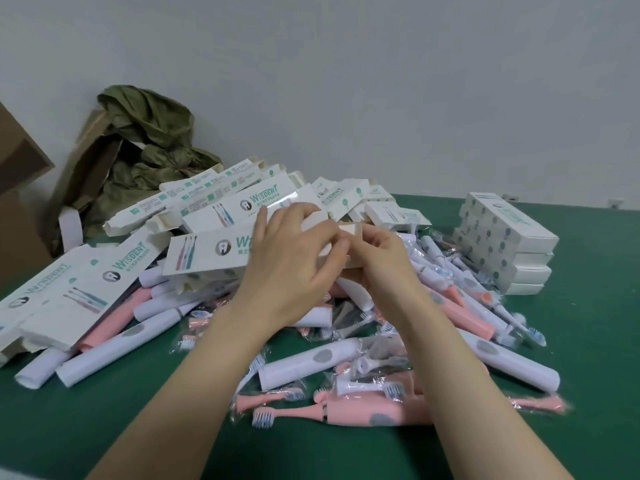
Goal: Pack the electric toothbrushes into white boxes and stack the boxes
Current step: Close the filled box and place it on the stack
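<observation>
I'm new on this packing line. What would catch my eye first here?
Left hand and right hand hold a white box at centre, above a heap of pink and white toothbrushes. Flat boxes pile up behind at left; a neat stack of closed boxes stands far right.

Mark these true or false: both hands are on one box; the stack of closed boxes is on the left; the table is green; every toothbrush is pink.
1. The left hand and right hand both grip one white box: true.
2. Finished stack on the left: false. The stack of closed boxes stands on the right.
3. The table is green: true.
4. Every brush is pink: false. A white toothbrush lies near a pink toothbrush.
</observation>
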`<state>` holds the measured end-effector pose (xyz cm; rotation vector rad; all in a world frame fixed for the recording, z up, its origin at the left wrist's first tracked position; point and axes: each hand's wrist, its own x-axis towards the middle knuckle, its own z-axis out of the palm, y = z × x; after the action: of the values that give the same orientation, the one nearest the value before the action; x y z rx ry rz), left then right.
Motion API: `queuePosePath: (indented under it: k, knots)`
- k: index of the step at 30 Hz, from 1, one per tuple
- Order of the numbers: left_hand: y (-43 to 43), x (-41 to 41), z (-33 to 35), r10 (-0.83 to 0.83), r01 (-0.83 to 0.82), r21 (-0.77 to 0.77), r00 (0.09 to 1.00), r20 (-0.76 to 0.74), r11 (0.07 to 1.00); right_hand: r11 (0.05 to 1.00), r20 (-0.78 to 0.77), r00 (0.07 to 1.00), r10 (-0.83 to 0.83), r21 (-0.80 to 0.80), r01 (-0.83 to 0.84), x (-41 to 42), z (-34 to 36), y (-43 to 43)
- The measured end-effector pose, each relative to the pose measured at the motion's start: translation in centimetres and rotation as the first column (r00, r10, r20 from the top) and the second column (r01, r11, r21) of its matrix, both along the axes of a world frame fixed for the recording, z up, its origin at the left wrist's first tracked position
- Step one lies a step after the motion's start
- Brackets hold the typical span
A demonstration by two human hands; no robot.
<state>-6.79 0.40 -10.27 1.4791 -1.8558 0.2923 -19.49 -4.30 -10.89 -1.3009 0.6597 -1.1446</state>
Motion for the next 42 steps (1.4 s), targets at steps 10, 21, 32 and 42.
queuePosePath:
  k: [10, 21, 32, 42]
  knots:
    - [-3.4, -2.0, 1.6, -0.040, 0.040, 0.017, 0.999, -0.002, 0.999, 0.992, 0.106, 0.987, -0.124, -0.014, 0.126, -1.6, -0.1, -1.3]
    - [-2.7, 1.0, 0.5, -0.119, 0.131, -0.036, 0.967, 0.226, 0.991, 0.994, 0.025, 0.995, -0.094, -0.048, 0.095, -1.2, -0.3, -1.9]
    - [-1.4, 2.7, 0.7, -0.054, 0.093, -0.271, 0.988, 0.147, 0.958, 0.910, -0.011, 0.912, -0.411, -0.070, 0.409, -5.2, 1.0, -2.6]
    - [-1.6, 5.0, 0.3, 0.141, -0.146, -0.183, 0.989, -0.037, 0.972, 0.866, -0.861, 0.092, -0.500, -0.498, 0.047, -5.2, -2.8, -3.6]
